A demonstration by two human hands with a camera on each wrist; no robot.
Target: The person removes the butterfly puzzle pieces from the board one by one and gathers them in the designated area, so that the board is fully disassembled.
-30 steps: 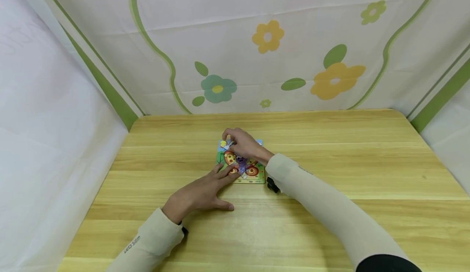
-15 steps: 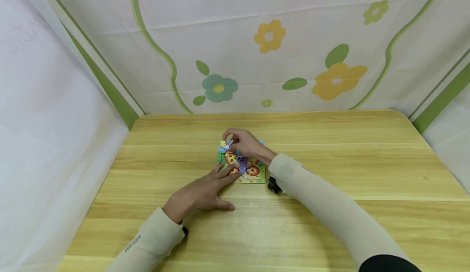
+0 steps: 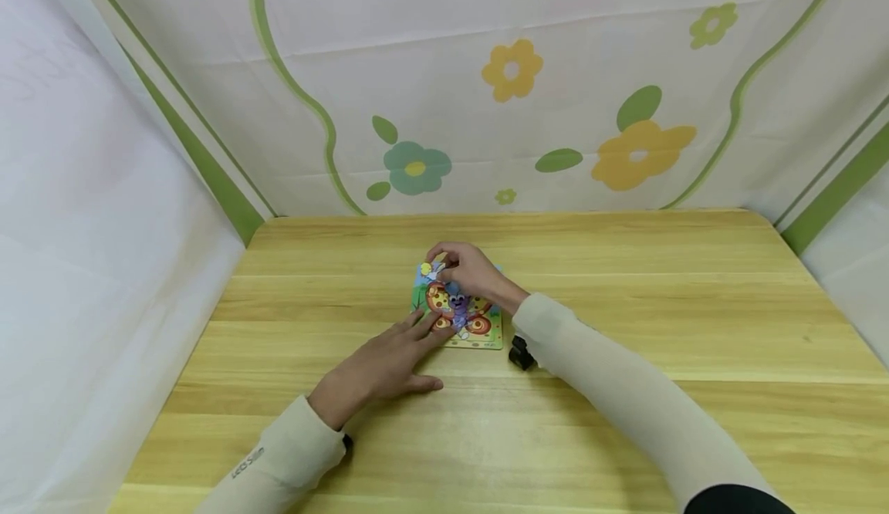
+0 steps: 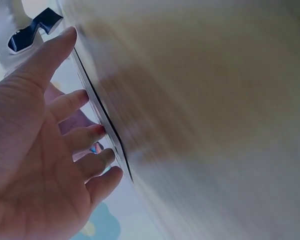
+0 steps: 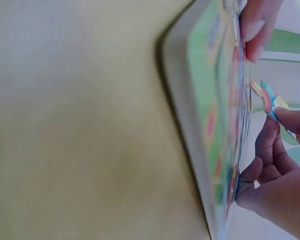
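Observation:
A butterfly jigsaw puzzle board (image 3: pixel 494 339) lies on the wooden table, with a bright green and blue picture. My right hand (image 3: pixel 479 273) is over its upper part and pinches a small colourful puzzle piece (image 5: pixel 271 101) between thumb and fingers. That piece appears tilted and raised off the board's face in the right wrist view. My left hand (image 3: pixel 385 365) rests with extended, spread fingers on the board's lower left part, its thumb out on the table. The left wrist view shows its palm and fingertips (image 4: pixel 110 155) against the board's edge. Part of the picture is hidden under both hands.
The wooden table (image 3: pixel 660 306) surrounds the board. A white cloth wall (image 3: pixel 444 97) with printed flowers stands along the back edge, with more white cloth at both sides. A black device (image 3: pixel 521 353) sits at the right wrist.
The right hand has shifted very slightly to the right, partly along with the whole view, and still pinches the puzzle piece. The left hand keeps its place on the board.

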